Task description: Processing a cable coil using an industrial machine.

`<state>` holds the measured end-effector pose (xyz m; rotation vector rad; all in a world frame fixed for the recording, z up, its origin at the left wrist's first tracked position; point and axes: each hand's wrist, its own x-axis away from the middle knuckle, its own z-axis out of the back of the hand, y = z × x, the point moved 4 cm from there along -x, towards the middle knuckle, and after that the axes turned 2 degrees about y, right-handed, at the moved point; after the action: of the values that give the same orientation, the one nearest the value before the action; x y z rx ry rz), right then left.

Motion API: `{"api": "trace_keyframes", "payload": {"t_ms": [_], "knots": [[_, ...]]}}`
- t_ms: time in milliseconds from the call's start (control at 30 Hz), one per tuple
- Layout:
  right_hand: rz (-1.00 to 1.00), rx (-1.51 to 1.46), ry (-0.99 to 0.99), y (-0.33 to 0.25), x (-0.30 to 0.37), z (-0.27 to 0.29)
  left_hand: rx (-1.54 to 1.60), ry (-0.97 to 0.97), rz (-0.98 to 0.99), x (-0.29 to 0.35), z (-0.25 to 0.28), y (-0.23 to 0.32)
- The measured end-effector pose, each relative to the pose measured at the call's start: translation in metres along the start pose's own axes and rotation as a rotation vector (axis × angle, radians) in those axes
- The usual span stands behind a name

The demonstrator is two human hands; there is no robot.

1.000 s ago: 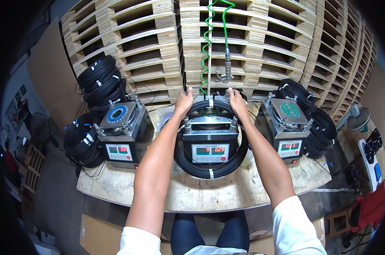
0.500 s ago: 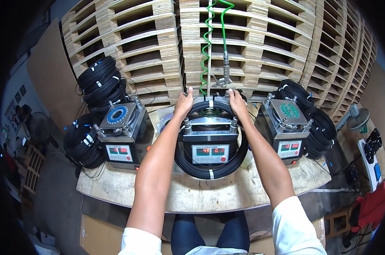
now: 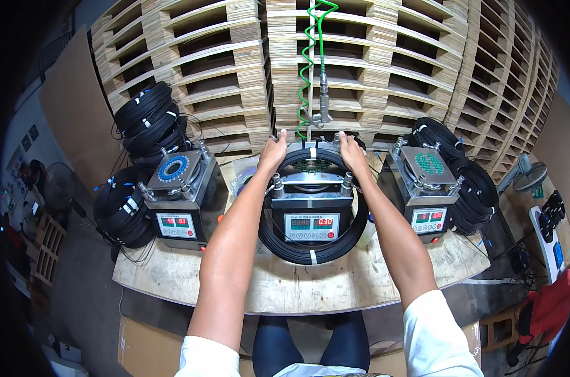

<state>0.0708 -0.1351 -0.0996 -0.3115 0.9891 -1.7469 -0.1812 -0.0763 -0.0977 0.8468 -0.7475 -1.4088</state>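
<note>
A black cable coil [image 3: 314, 249] tied with white bands lies looped around the middle grey machine [image 3: 311, 213], which has a red digit display on its front. My left hand [image 3: 273, 152] grips the coil's far left part behind the machine. My right hand [image 3: 351, 151] grips the far right part of the same coil. Both arms reach forward on either side of the machine. A green spiral hose with a metal air tool [image 3: 322, 107] hangs just above and between my hands.
A similar machine [image 3: 179, 195] stands to the left and another [image 3: 428, 191] to the right on the plywood bench [image 3: 310, 290]. Stacks of black coils [image 3: 145, 122] lie left and coils [image 3: 470, 182] right. Wooden pallets [image 3: 385, 56] rise behind. A red cloth [image 3: 549, 305] hangs at right.
</note>
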Motion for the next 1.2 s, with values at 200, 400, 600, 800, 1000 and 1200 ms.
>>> {"api": "trace_keyframes", "payload": {"t_ms": [200, 400, 600, 800, 1000, 1200], "knots": [[0.088, -0.168, 0.087, -0.008, 0.009, 0.001, -0.058, 0.055, -0.002, -0.006, 0.002, -0.008], [0.086, -0.159, 0.057, -0.014, 0.015, 0.007, -0.021, 0.078, -0.017, -0.002, 0.004, -0.004], [0.055, -0.085, 0.083, -0.002, 0.004, 0.007, -0.029, 0.07, -0.014, -0.001, -0.002, 0.002], [0.033, -0.1, 0.139, -0.008, 0.012, 0.003, -0.004, 0.057, -0.025, -0.006, 0.003, -0.005], [-0.072, -0.199, 0.043, 0.023, -0.023, -0.012, -0.12, 0.096, -0.022, 0.004, 0.009, 0.0], [-0.302, -0.408, -0.007, 0.044, -0.074, -0.051, -0.157, 0.128, -0.041, 0.007, 0.016, -0.005]]}}
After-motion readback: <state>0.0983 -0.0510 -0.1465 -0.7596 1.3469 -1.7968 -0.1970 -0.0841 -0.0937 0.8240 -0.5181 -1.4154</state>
